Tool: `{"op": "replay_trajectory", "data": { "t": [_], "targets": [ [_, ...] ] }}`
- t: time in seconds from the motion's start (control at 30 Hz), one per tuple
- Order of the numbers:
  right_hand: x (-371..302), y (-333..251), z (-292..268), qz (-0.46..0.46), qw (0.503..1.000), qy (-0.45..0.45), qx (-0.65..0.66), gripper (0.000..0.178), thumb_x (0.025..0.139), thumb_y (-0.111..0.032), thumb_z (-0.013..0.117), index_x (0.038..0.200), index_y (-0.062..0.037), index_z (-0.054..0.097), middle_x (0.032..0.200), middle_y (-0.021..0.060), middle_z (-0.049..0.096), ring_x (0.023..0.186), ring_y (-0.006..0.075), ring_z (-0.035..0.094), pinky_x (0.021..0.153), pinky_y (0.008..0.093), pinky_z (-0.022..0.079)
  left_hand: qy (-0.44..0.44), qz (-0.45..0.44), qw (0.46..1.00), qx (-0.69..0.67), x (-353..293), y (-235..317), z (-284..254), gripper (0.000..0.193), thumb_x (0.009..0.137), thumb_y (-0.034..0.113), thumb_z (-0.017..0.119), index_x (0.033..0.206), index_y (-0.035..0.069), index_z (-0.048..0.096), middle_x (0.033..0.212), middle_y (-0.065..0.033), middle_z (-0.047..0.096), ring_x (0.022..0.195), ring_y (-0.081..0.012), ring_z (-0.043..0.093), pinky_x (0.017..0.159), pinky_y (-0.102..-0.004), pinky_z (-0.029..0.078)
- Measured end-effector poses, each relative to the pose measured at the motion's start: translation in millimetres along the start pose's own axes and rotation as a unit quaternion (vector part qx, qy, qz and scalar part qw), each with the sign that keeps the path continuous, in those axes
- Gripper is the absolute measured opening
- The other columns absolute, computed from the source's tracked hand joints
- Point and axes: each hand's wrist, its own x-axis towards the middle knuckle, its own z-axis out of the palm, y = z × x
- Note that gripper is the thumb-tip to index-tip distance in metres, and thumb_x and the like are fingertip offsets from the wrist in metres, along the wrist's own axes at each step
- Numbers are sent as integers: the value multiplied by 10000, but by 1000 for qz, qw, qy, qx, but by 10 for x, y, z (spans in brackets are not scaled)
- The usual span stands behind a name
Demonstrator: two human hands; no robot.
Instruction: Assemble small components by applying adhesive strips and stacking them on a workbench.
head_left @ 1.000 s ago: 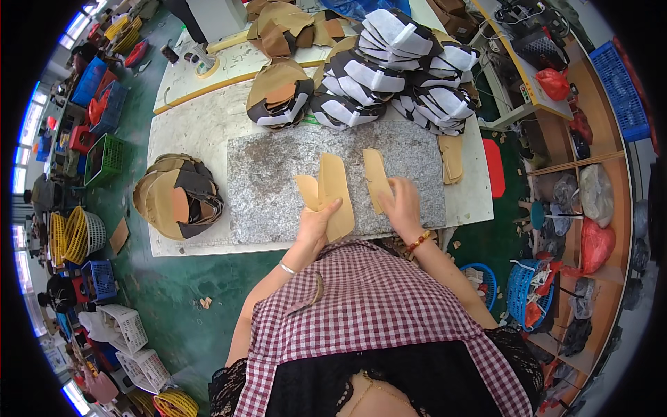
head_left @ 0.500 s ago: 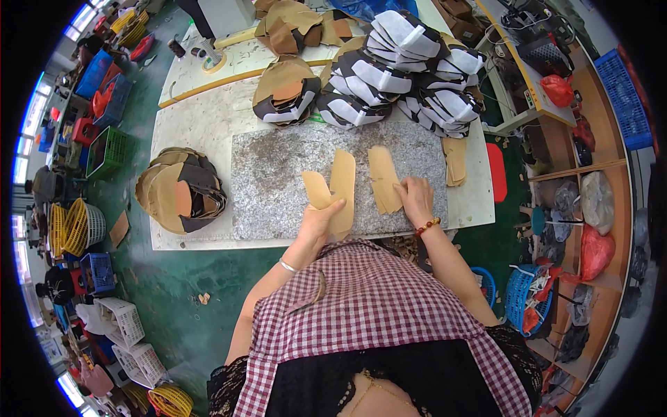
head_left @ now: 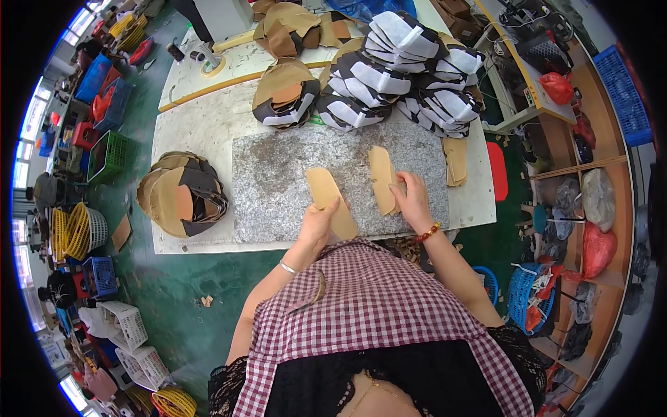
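My left hand (head_left: 319, 221) is closed around a tan strip with rounded ends (head_left: 332, 198), its thumb lying on top; whether other strips lie beneath cannot be told. To the right, a small stack of similar tan strips (head_left: 381, 174) rests on the mottled grey work board (head_left: 271, 174). My right hand (head_left: 414, 200) pinches the right edge of this stack with thumb and fingertips. A gap of board shows between the two sets of strips.
More tan strips (head_left: 455, 161) lie at the table's right side. Piles of black-and-white curved pieces (head_left: 368, 80) stand along the back, beside a tan-and-black pile (head_left: 285, 94). Another nested pile (head_left: 182, 193) sits at left. A blue basket (head_left: 529, 299) stands right, below the table.
The two strips spread in a V in my left hand now lie together as one shape. The stack at my right hand looks less fanned at its near end.
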Motion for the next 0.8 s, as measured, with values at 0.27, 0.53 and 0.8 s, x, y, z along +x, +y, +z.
{"op": "replay_trajectory", "data": {
  "t": [0.27,0.53,0.8],
  "targets": [
    [-201,-607,288,84,970,-139,182,190,834,-163,604,908,12,596,754,88,625,671,152,591,611,289,469,55,24,998,-8,22,31,124,200,871,123,597,1028,2,580,960,-77,627,850,-167,608,774,-302,490],
    [-43,148,-19,127,989,-55,58,217,846,-189,584,796,22,592,699,94,621,599,205,581,545,314,438,32,34,998,43,35,11,46,208,847,87,618,1029,-6,580,954,-77,630,858,-170,614,769,-299,507],
    [-60,-263,-39,-94,941,77,-315,231,828,-196,598,962,-13,558,982,112,588,870,249,581,700,342,446,81,31,995,48,92,5,149,257,828,85,645,1053,1,555,946,-79,623,851,-182,612,755,-306,519]
  ]
}}
